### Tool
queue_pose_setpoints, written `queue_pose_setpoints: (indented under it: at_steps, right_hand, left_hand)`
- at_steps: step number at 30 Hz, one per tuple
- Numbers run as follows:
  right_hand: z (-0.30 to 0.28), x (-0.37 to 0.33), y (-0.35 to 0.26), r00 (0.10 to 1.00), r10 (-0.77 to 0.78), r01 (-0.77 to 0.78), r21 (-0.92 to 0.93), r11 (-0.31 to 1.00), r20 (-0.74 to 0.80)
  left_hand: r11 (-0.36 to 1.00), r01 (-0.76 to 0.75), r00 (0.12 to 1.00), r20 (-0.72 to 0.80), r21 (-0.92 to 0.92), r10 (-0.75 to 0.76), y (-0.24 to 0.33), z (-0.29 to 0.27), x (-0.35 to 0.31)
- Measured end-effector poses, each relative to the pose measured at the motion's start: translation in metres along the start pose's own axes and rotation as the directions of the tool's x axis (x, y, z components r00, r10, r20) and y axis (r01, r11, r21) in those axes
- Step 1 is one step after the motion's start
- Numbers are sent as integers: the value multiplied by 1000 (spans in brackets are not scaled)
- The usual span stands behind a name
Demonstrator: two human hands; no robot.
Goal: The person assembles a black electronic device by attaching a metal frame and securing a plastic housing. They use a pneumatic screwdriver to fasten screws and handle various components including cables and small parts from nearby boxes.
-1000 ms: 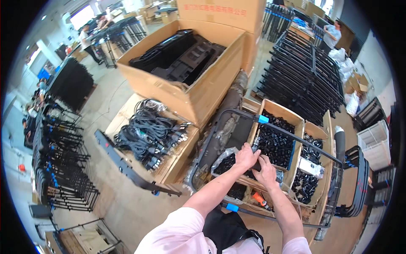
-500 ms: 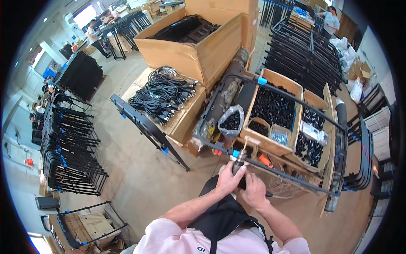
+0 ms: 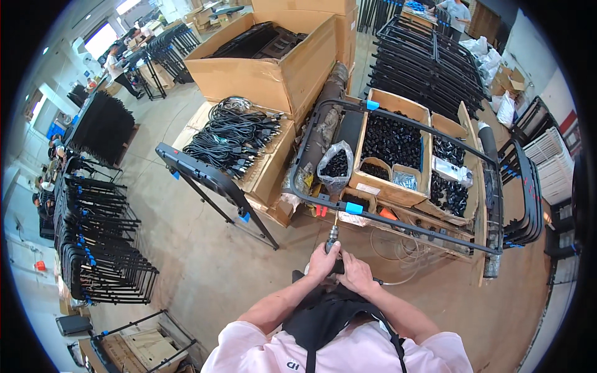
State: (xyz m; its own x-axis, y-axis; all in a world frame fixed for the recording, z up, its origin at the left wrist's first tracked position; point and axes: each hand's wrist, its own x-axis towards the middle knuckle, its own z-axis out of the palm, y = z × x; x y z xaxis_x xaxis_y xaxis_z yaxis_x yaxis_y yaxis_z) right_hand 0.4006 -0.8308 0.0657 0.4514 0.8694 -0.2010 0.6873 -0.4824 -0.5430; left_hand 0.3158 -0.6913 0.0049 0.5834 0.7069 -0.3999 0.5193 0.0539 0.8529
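Observation:
Both my hands are wrapped round a power drill, held low in front of my body with its bit pointing away from me. My left hand grips the drill body just behind the metal chuck. Close beside it, my right hand clasps the handle, and much of the grip is hidden by the fingers. The bit's tip is at the near bar of a black tubular frame, just left of a blue clip; contact cannot be made out. That frame lies across boxes of parts.
Beneath the frame are a cardboard box of small black parts, a plastic bag of black pieces and silver screws. Bundled black cables lie on a carton to the left. Another black frame leans there. A loose cable hangs at right.
My hands and the drill have drawn back toward my body. The bit, which reached over the frame's near bar, is now at its near side. The whole view has shifted slightly.

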Motion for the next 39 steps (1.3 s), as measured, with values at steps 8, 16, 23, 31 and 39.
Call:
queue_pose_setpoints:
  at_steps: [8,16,23,31,39]
  right_hand:
    - [-2,2,-22,998,58,-57,39,998,-16]
    - [5,9,-22,994,108,-104,97,990,-31]
    - [8,14,-15,992,119,-116,64,991,-44]
    - [0,18,-19,994,82,-81,8,997,-68]
    - [4,14,-29,993,18,-17,13,1000,-115]
  left_hand:
    - [998,-28,999,48,51,26,2,-16,8]
    - [996,-14,991,134,83,3,34,-34,8]
    - [992,-20,992,128,127,4,30,-28,18]
    - [990,-17,995,95,142,3,30,-24,24]
    - [990,-54,995,91,130,43,14,-22,27]
